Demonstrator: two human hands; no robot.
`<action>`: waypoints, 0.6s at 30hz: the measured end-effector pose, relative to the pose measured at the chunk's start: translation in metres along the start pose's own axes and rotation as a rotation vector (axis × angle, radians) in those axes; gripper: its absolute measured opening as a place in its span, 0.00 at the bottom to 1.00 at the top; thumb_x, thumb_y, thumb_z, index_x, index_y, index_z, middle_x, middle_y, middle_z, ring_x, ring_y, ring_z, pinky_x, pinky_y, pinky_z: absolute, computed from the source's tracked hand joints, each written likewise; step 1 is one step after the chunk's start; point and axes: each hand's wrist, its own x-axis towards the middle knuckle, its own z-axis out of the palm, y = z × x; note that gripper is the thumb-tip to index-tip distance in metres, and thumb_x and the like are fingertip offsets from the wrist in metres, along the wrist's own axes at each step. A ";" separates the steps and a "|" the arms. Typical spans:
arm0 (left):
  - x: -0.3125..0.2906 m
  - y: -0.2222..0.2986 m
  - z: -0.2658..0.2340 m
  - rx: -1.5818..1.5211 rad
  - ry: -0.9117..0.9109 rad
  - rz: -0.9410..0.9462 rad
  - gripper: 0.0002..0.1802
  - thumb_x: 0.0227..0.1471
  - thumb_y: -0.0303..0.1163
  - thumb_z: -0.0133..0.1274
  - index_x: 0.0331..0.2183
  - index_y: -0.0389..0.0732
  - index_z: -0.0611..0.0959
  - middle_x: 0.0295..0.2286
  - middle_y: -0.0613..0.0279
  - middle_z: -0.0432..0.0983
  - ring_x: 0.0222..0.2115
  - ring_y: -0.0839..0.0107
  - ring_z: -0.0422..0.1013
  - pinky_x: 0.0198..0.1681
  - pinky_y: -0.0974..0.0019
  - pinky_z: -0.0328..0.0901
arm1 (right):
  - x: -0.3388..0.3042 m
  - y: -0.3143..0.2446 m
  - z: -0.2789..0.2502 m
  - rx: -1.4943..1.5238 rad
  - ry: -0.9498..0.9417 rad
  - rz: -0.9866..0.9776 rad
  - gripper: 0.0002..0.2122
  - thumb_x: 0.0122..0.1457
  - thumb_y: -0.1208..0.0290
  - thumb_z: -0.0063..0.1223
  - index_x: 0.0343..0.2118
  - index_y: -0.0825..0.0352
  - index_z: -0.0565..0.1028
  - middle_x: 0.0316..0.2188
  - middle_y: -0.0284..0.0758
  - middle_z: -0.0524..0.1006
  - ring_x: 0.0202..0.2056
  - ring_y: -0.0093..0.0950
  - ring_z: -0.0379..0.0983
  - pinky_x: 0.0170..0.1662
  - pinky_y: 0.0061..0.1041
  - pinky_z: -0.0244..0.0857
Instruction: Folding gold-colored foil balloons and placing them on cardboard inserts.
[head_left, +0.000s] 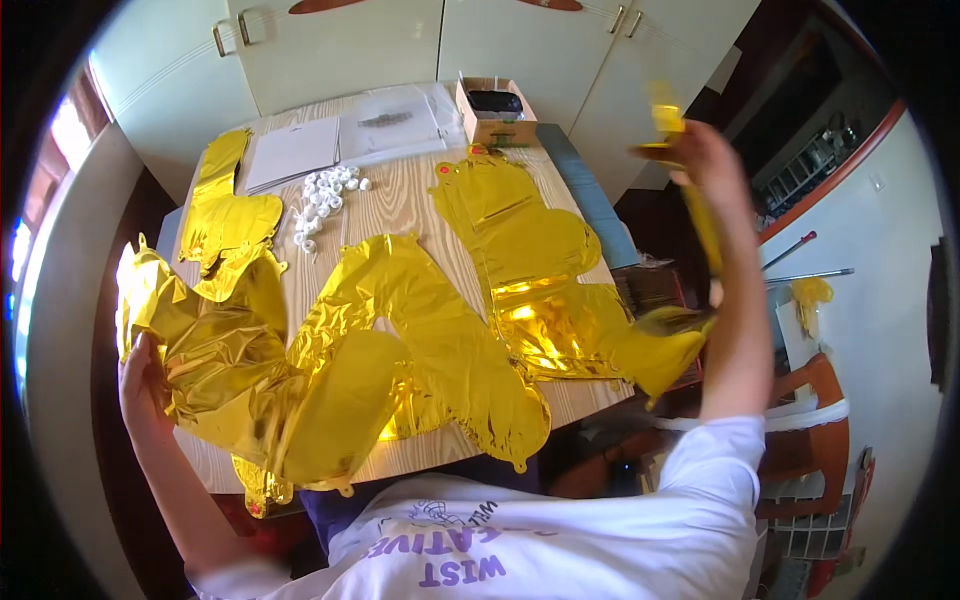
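Flat, uninflated gold foil balloons cover much of the table. My left hand (143, 375) is closed on the edge of a crumpled gold foil balloon (225, 355), lifted at the near left. Raised high at the right, my right hand (708, 165) grips another gold foil balloon (665, 350), somewhat smeared by motion. Its foil pokes up above the fingers and hangs behind my forearm toward the table's right edge. Between them lies an arched gold foil balloon (430, 300). A stack of gold foil balloons (515, 225) rests at the right, and one more foil balloon (225, 210) at the far left.
Several small white rolls (325, 200) sit mid-table, beside white sheets (295, 155) and a clear plastic bag (395, 125). A box (498, 125) with something black inside stands at the back. White cabinets (345, 50) rise behind the table. A wooden chair (825, 425) stands at the right.
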 end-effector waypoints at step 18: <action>-0.006 0.015 0.001 -0.008 -0.073 -0.004 0.24 0.59 0.31 0.56 0.55 0.32 0.76 0.44 0.55 0.81 0.40 0.69 0.79 0.43 0.65 0.73 | 0.043 0.176 0.252 -0.624 -0.145 -0.283 0.17 0.65 0.61 0.52 0.55 0.58 0.71 0.47 0.42 0.79 0.43 0.49 0.77 0.46 0.48 0.71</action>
